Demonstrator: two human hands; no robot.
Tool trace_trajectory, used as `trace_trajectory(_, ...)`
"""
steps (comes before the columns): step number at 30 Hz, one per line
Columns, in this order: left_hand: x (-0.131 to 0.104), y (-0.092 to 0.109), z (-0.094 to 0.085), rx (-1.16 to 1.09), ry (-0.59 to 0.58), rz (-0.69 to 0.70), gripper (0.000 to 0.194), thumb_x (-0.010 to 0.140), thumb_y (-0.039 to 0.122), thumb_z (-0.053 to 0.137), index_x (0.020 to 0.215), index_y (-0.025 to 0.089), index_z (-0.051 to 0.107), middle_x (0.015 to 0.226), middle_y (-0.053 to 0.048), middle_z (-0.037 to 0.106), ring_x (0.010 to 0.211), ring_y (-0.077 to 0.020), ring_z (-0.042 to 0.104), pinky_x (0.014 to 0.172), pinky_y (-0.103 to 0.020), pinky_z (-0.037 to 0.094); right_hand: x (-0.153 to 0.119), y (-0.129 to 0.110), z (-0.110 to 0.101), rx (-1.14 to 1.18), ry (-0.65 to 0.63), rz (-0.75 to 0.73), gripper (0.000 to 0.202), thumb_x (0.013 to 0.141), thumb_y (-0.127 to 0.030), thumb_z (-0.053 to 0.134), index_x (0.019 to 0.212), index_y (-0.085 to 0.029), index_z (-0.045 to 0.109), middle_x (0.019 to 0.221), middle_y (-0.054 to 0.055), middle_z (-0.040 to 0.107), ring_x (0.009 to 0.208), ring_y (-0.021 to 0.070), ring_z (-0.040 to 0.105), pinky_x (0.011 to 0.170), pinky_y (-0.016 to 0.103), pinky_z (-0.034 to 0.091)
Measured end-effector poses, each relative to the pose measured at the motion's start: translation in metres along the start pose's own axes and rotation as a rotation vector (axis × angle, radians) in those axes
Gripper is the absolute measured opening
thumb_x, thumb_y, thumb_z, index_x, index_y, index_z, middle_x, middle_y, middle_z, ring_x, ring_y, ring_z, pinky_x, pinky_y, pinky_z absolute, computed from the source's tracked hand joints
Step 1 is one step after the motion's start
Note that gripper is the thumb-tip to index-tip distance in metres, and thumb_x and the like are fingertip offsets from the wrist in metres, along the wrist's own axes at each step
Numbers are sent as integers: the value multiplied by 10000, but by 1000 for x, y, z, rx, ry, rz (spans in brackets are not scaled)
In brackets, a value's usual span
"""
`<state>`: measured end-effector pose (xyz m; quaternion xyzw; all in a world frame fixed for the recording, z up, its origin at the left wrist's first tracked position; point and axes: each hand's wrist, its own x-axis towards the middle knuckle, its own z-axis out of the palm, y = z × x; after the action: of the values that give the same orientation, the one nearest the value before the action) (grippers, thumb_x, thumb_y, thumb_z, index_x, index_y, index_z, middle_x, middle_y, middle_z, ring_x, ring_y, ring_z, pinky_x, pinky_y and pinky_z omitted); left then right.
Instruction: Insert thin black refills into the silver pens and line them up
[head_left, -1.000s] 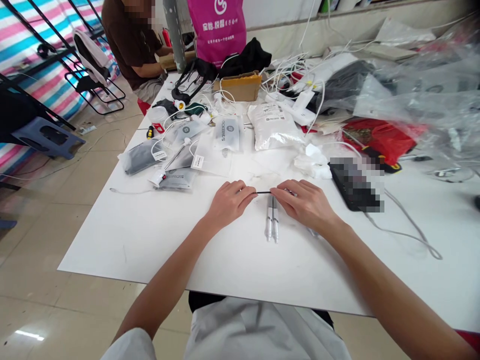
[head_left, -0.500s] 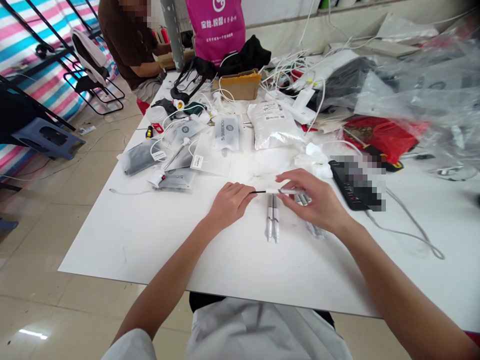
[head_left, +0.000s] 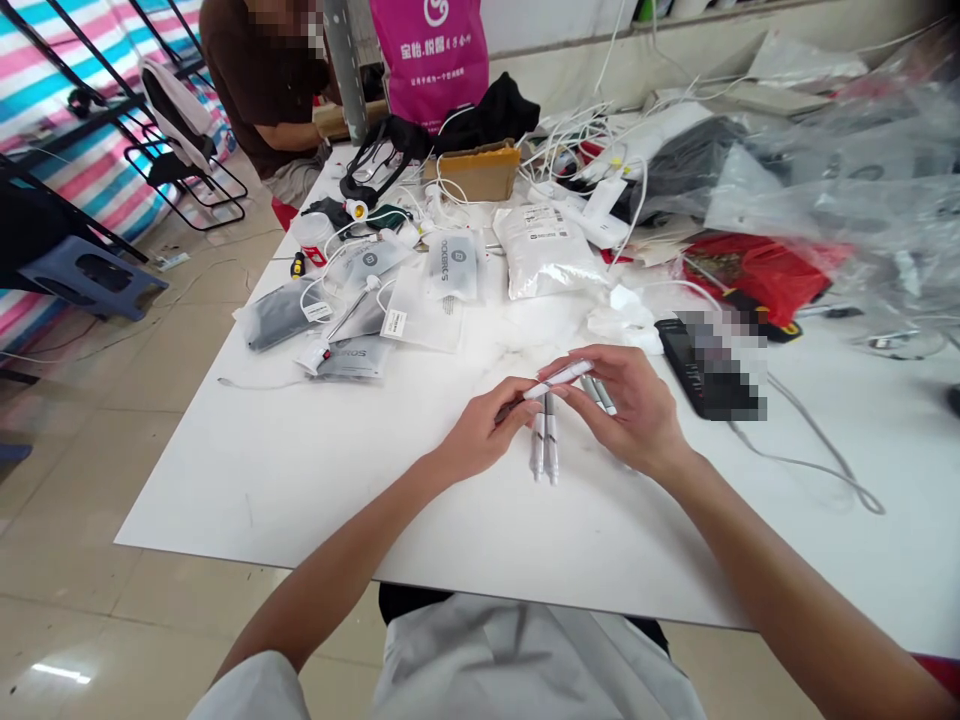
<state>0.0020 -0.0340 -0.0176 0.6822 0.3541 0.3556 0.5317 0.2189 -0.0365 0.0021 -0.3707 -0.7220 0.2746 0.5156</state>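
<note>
Between both hands is a slim white pen-like item (head_left: 559, 380), tilted up to the right over the white table. My left hand (head_left: 487, 425) pinches its left end, with a dark part under the fingers. The fingers and thumb of my right hand (head_left: 626, 405) close on its right part. Two similar white and grey pens (head_left: 545, 445) lie side by side on the table just below the hands. More grey and white pens (head_left: 600, 395) lie partly hidden beneath my right hand.
A black device (head_left: 705, 370) with a grey cable lies to the right. Plastic-wrapped packets (head_left: 352, 358), a white parcel (head_left: 547, 250), a cardboard box (head_left: 476, 172) and tangled cables fill the back. A red bag (head_left: 772, 275) sits at the back right. Another person (head_left: 262, 90) sits at the far left.
My left hand has moved right, up to the white item. The dark rod that showed between the hands is now mostly covered, and the item has tilted.
</note>
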Motion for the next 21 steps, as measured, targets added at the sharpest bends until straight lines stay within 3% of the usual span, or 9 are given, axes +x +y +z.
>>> trace_trajectory(7, 2, -1, -2, 10, 91, -18, 429, 1075, 558, 562, 1173, 188, 754, 769, -12, 626, 701, -133, 530, 659, -267, 403, 4, 8, 1, 62, 123, -90, 466, 950, -259, 804, 1387, -345, 664, 1144, 44, 799, 1043, 264, 805, 913, 482, 689)
trace_trajectory(14, 0, -5, 0, -100, -29, -19, 464, 1081, 565, 538, 1320, 184, 653, 844, -29, 662, 715, -140, 523, 693, -293, 407, 4, 5, 2, 68, 127, -41, 475, 966, -326, 795, 1417, -365, 652, 1169, 57, 788, 1073, 277, 801, 945, 508, 686)
trace_trajectory(18, 0, -1, 1, -130, -65, 0, 452, 1079, 579, 535, 1283, 185, 620, 859, -33, 636, 799, -161, 575, 794, -315, 452, 3, 5, 2, 56, 116, 3, 474, 975, -371, 781, 1428, -355, 642, 1168, 69, 789, 1089, 287, 794, 951, 524, 683)
trace_trajectory(21, 0, 1, 0, -144, -49, -10, 435, 1068, 577, 564, 1242, 183, 626, 852, -27, 621, 814, -159, 586, 786, -306, 453, 3, 5, 2, 70, 112, 2, 471, 980, -357, 776, 1432, -355, 644, 1166, 67, 789, 1095, 281, 792, 961, 513, 678)
